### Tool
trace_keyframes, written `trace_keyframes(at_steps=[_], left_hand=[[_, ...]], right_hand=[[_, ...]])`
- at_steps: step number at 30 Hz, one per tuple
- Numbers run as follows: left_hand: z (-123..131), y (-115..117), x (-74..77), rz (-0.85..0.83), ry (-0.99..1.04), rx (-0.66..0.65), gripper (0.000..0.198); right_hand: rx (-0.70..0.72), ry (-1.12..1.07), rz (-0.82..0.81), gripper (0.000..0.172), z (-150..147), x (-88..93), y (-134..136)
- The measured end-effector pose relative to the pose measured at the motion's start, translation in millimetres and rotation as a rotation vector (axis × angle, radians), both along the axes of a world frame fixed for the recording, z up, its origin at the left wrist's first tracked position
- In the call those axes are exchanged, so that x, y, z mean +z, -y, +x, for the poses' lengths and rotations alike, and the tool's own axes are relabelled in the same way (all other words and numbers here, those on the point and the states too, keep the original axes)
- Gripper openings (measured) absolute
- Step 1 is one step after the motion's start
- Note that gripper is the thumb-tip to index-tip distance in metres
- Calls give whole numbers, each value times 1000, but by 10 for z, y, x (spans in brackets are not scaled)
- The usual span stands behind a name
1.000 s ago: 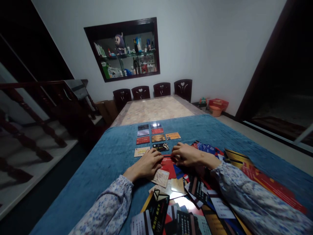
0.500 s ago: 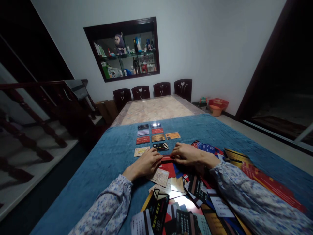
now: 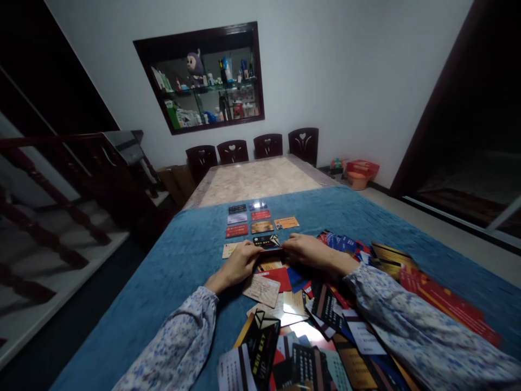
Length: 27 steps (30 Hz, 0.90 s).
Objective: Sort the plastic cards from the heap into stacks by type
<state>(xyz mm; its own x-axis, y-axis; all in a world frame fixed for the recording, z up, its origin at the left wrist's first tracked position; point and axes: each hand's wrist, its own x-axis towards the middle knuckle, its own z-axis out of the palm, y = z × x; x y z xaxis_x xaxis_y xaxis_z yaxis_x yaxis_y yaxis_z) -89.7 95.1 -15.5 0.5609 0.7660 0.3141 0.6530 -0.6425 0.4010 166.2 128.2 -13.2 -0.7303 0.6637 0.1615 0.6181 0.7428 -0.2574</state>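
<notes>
My left hand (image 3: 241, 265) and my right hand (image 3: 306, 251) pinch the two ends of a thin card between them, seen nearly edge-on just below a black card with a gold pattern (image 3: 266, 241). Rows of cards lie flat beyond, among them a red one (image 3: 236, 231), a brown-gold one (image 3: 262, 227) and an orange one (image 3: 287, 222). A pale yellow card (image 3: 228, 250) is partly behind my left hand. Below my hands spreads a loose pile of overlapping cards, with a red card (image 3: 279, 278), a beige card (image 3: 262, 290) and a black VIP card (image 3: 264, 347).
A blue cloth (image 3: 163, 282) covers the near part of the table (image 3: 260, 176). More cards, gold (image 3: 393, 260) and red (image 3: 448, 304), lie at the right by my sleeve. Dark chairs (image 3: 303, 145) stand at the far end, below a wall shelf (image 3: 203, 89).
Both hands have moved slightly forward with the card, which now shows mostly its edge. A yellow-orange card below them has come into view. The camera view has shifted slightly.
</notes>
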Motion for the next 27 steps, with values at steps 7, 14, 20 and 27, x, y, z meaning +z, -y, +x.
trace_keyframes(at_steps=[7, 14, 20, 27], left_hand=[[44, -2, -27, 9, 39, 56, 28], [62, 1, -60, 44, 26, 62, 20], [69, 1, -81, 43, 41, 68, 20], [77, 11, -56, 26, 54, 64, 21]], right_hand=[[-17, 10, 65, 13, -35, 28, 44], [-37, -3, 121, 11, -66, -77, 30], [-94, -40, 131, 12, -89, -57, 78], [-162, -269, 186, 12, -121, -84, 80]])
